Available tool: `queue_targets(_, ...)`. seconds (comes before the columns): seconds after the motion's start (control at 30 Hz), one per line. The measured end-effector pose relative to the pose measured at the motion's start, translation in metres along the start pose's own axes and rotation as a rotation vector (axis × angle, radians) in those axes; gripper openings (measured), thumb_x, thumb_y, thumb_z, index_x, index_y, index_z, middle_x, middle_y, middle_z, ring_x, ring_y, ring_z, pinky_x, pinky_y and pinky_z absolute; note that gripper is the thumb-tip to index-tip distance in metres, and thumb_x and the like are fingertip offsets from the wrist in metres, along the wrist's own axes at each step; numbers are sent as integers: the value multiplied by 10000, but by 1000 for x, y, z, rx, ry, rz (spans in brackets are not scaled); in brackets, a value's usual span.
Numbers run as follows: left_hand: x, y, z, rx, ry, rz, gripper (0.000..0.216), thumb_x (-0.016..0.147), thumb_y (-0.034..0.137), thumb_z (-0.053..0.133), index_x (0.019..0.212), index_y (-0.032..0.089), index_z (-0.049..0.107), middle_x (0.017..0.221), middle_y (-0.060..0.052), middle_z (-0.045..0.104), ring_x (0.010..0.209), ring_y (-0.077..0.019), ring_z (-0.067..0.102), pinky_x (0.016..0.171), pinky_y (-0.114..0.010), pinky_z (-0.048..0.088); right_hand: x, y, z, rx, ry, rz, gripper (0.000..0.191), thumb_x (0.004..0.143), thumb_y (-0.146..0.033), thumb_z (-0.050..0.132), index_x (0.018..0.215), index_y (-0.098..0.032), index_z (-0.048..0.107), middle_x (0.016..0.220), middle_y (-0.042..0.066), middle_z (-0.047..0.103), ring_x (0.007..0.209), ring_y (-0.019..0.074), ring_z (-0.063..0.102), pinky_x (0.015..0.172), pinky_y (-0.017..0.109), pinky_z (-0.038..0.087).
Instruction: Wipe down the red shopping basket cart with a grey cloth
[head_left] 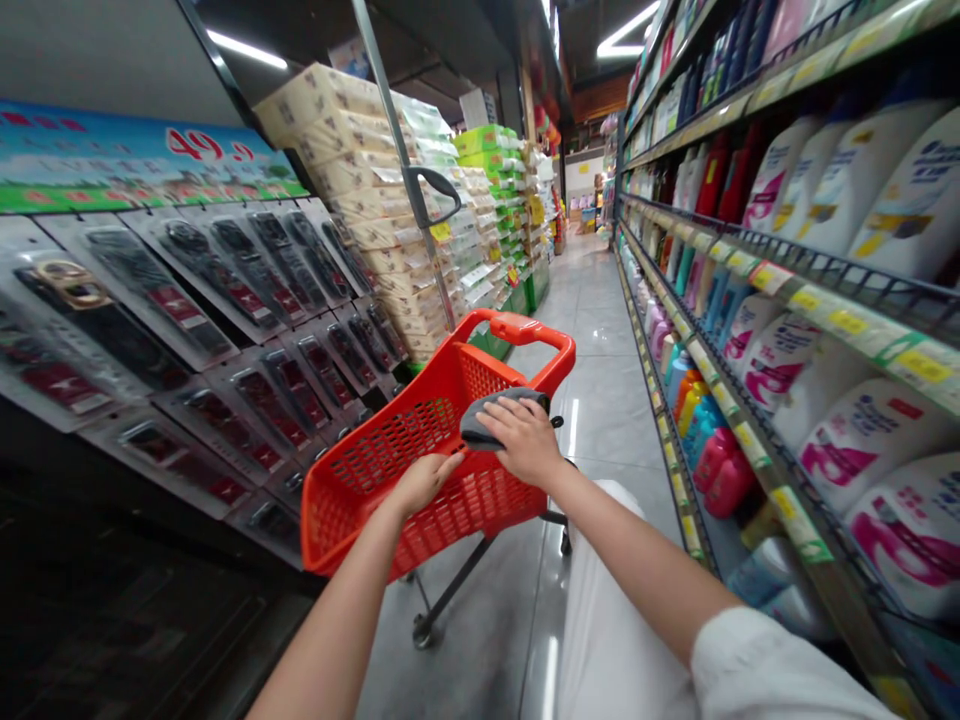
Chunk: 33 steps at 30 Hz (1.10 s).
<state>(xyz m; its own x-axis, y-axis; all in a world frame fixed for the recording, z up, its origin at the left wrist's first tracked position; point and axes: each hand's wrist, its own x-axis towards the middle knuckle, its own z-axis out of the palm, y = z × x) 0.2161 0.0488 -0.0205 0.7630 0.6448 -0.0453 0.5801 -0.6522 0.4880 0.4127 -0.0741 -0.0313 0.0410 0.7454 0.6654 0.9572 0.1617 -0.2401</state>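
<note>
A red plastic shopping cart (420, 440) stands at an angle in the aisle, its basket empty where I can see inside. My right hand (517, 428) lies over a folded grey cloth (480, 432) with dark edging, pressing it onto the near rim of the basket. The fingers bend over the cloth, and the thumb side is partly hidden. Further left along the same rim, my left hand (429, 482) grips the cart, its fingertips partly out of sight. The cart's handle (517, 328) rises beyond both hands.
Packaged belts (247, 290) hang on a rack at the left, under a price sign (150, 155). Stacked paper packs (375, 190) stand behind a metal pole (386, 90). Shelves of shampoo bottles (847, 440) line the right. The tiled floor (592, 300) runs down the aisle.
</note>
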Motion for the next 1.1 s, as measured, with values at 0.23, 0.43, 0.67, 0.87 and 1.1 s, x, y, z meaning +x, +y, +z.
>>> queue_targets(0.23,-7,6,1,-25,19,-48,559,868,682,291,588,212,404,575,20,391,565,-141,369,574,-281,257,34,47,-19,-53,385,455,491,833,-186,556,1312,-291,590,1581,30,320,1493,330,124,1161,621,143)
queue_targets(0.43,-8,14,5,-33,42,-64,562,870,679,291,572,215,399,564,19,383,559,-141,366,563,-278,251,-29,-9,71,50,319,218,615,838,-112,514,1408,-342,489,1579,-2,328,1520,292,-20,1190,626,112)
queue_targets(0.67,-15,16,7,-38,49,-121,577,853,709,292,574,218,409,551,16,387,553,-149,383,552,-277,262,-11,16,68,395,739,559,611,959,-223,343,1548,-266,182,1607,71,248,1505,191,169,1195,493,256)
queue_targets(0.87,-18,29,11,-15,60,-156,589,860,710,257,559,220,384,536,16,378,550,-152,398,547,-279,256,5,22,67,591,770,745,613,940,-433,403,1480,-156,323,1511,160,403,1432,215,354,1154,452,319)
queue_targets(1.1,-20,37,17,-150,38,-170,645,855,706,286,655,180,601,576,-27,554,630,-208,549,605,-295,386,-8,39,73,987,639,961,533,870,-464,482,1296,-148,531,1279,138,634,1147,241,622,996,413,485)
